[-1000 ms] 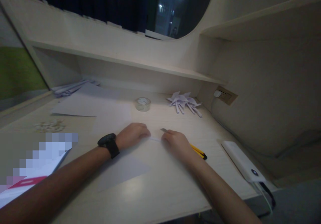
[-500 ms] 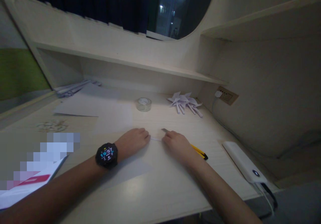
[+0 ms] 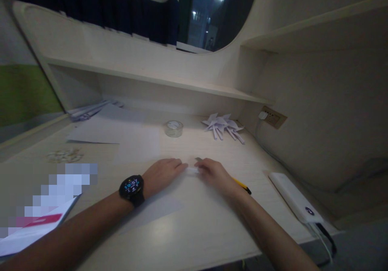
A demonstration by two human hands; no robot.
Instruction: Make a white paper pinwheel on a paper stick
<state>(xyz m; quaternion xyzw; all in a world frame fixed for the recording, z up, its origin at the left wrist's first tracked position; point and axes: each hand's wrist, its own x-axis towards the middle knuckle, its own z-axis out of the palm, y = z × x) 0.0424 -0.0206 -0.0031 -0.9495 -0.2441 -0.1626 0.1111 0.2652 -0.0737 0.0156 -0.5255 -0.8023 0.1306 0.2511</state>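
Note:
A small white paper strip (image 3: 192,170) spans the gap between my hands, low over the desk. The fingertips of my left hand (image 3: 165,173), with a black watch on its wrist, are closed at the strip's left end. My right hand (image 3: 214,173) pinches the other end, its fingers bent. A yellow and black utility knife (image 3: 241,185) runs beneath my right hand; its blade tip shows beyond the fingers and its middle is hidden. Below my left wrist lies a sheet of white paper (image 3: 159,211).
A roll of clear tape (image 3: 173,128) stands behind my hands. Folded paper pinwheels (image 3: 222,124) lie at the back right, white sheets (image 3: 103,125) at the back left. Small pale pieces (image 3: 65,155) sit at left. A white power bank (image 3: 294,198) with cables lies at right.
My left hand has moved slightly right, nearer my right hand. The paper strip between them now shows a broader face. The knife stays in place.

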